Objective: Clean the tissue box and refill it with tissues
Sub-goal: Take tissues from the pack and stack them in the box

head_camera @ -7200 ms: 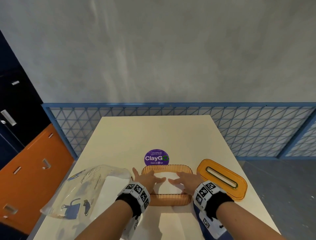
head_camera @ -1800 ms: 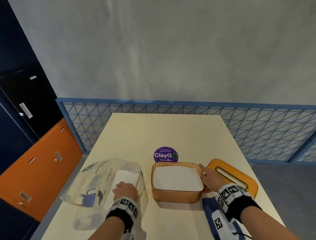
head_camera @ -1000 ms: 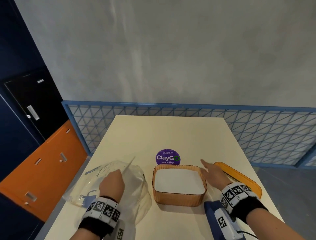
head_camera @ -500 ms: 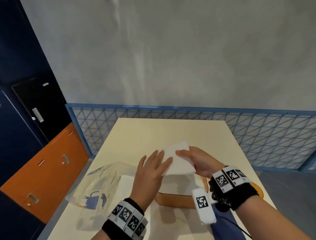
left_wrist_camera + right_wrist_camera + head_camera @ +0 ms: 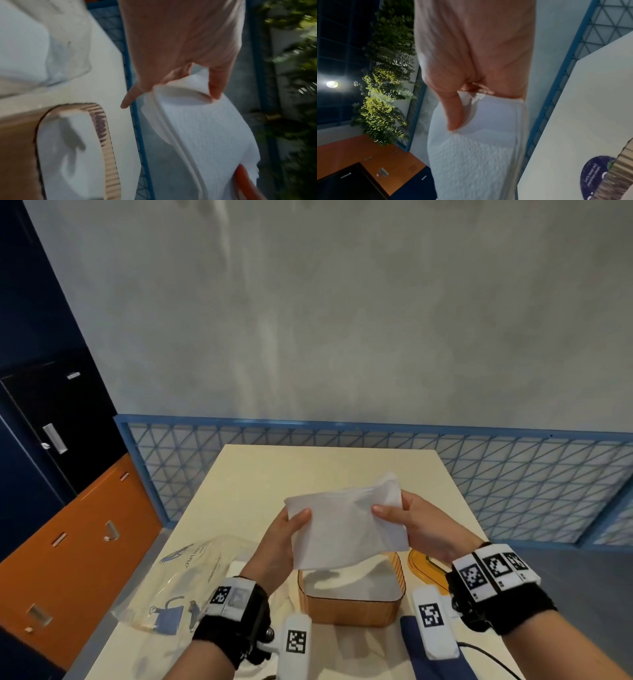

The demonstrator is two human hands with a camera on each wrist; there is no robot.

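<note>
**While both hands hold the stack aloft, the box waits straight below**

As the left hand [image 5: 279, 537] clamps one short edge of the tissue stack [image 5: 346, 529] with thumb on top, the right hand [image 5: 416, 527] pinches the opposite edge, so each grip is closed on tissue. The stack hangs in the air, tilted, its long axis running left to right between the two hands. Directly beneath sits the orange tissue box [image 5: 349, 609] on the tabletop [image 5: 308, 467], open-topped and already showing white inside, its long axis also left to right. That match is the key: I judge a straight lowering would seat the stack. The lid [image 5: 423, 565] lies just beside the box, nearer the right hand. The plastic tissue pack [image 5: 174, 583] lies off to the left.
</note>
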